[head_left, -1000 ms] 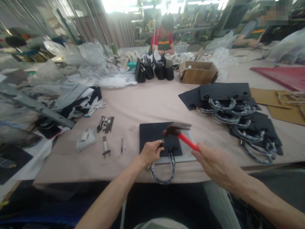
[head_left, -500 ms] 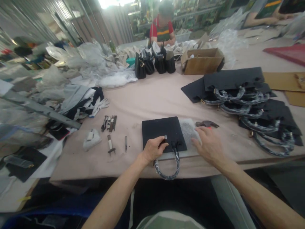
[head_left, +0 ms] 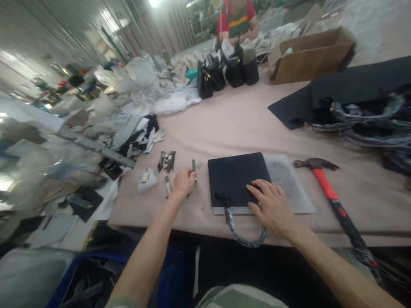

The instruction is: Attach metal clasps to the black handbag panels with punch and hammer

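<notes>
On the left of the work, my left hand (head_left: 184, 183) is closed in a pinch on a slim metal tool (head_left: 193, 165), whose upper end sticks up past the fingers. My right hand (head_left: 271, 203) rests with spread fingers on the right side of a flat black bag panel (head_left: 237, 177). A bag handle (head_left: 239, 240) wrapped in clear plastic curves off the panel's near edge; its right end is hidden by my right hand. Beneath the panel lies a pale slab (head_left: 289, 184). Another small tool (head_left: 167, 185) lies beside my left hand.
A claw hammer (head_left: 324, 179) with a red and black grip lies at right. Behind it are stacked black panels (head_left: 362, 83) with wrapped handles. Several small tools (head_left: 167, 161) lie at left. Black handbags (head_left: 236, 70), a cardboard box (head_left: 311, 55) and a seated person (head_left: 237, 25) are farther back.
My left hand has left the panel, where it held a small dark piece with a shiny end, and moved left to the tools. My right hand has come from beside the hammer onto the panel.
</notes>
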Demonstrator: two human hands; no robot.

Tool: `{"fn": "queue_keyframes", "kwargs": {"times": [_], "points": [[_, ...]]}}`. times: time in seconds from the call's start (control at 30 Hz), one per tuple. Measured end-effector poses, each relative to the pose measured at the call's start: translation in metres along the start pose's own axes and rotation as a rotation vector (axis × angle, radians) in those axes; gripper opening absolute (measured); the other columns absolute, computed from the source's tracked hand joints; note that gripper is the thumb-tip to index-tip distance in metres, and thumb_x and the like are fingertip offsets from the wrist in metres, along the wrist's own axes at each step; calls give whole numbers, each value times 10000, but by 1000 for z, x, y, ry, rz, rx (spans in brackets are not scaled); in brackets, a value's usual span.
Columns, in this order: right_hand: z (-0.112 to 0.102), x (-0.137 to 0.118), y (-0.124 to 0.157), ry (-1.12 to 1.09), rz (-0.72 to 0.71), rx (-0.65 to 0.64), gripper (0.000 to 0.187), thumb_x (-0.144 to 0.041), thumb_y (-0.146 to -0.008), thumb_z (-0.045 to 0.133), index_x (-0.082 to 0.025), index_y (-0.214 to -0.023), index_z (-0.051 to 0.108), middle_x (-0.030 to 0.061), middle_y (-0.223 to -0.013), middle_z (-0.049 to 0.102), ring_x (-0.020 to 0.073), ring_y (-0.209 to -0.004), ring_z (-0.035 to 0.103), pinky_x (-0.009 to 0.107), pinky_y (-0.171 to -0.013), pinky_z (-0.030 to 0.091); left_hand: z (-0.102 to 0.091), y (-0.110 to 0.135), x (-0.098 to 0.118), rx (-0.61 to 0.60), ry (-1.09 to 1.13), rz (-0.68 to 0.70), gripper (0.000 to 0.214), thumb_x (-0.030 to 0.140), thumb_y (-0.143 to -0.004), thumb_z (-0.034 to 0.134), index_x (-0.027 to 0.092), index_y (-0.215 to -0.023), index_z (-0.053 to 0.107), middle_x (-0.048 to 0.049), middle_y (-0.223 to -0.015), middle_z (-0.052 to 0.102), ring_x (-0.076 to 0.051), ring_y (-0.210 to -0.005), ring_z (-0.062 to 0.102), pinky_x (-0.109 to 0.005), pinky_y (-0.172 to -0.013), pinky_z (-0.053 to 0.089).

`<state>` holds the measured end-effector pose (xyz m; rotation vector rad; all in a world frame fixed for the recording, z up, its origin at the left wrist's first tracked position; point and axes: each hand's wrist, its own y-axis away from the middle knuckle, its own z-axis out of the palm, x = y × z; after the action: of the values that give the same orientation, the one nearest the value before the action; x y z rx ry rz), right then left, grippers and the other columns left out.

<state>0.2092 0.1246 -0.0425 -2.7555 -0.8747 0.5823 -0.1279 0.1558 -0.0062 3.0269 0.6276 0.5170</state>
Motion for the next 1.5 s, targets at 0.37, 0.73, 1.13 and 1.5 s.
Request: {"fn": "queue_keyframes", "kwargs": {"times": [0.37, 0.73, 1.13, 1.5], "points": [[12, 5, -4, 59, -56, 64, 426, -378, -960, 497, -178, -1315, 622, 153, -1366, 588, 359, -1271, 525, 562, -1078, 365, -5, 13, -45, -144, -53, -194, 298, 453, -726, 795, 190, -653, 677, -90, -673, 717, -256, -721, 700, -300, -630, 470], [1, -5, -3, 24, 8, 0, 406, -345, -965, 527, -191, -1330, 613, 143, -1381, 581, 323, -1307, 489, 509, -1103, 329, -2, 12, -45, -287, 208, -261, 290, 174, -698, 734, 174, -484, 538, 5, -336, 464, -151, -347, 483, -248, -434, 386], [-1, -9, 0, -38, 72, -36, 448, -333, -927, 592, -198, -1354, 604, 127, -1415, 558, 305, -1344, 449, 484, -1149, 260, 35, 77, 91, -331, 1253, -29, 359, 382, -672, 802, 156, -894, 635, -53, -798, 752, -151, -678, 708, -222, -601, 554], [-1, -8, 0, -64, 81, -40, 451, -337, -920, 607, -198, -1349, 608, 130, -1418, 554, 313, -1352, 430, 489, -1150, 258, 63, 83, 91, -203, 1063, 284, 114, 264, -895, 589, 171, -899, 655, -42, -866, 741, -136, -770, 699, -258, -740, 590]]}}
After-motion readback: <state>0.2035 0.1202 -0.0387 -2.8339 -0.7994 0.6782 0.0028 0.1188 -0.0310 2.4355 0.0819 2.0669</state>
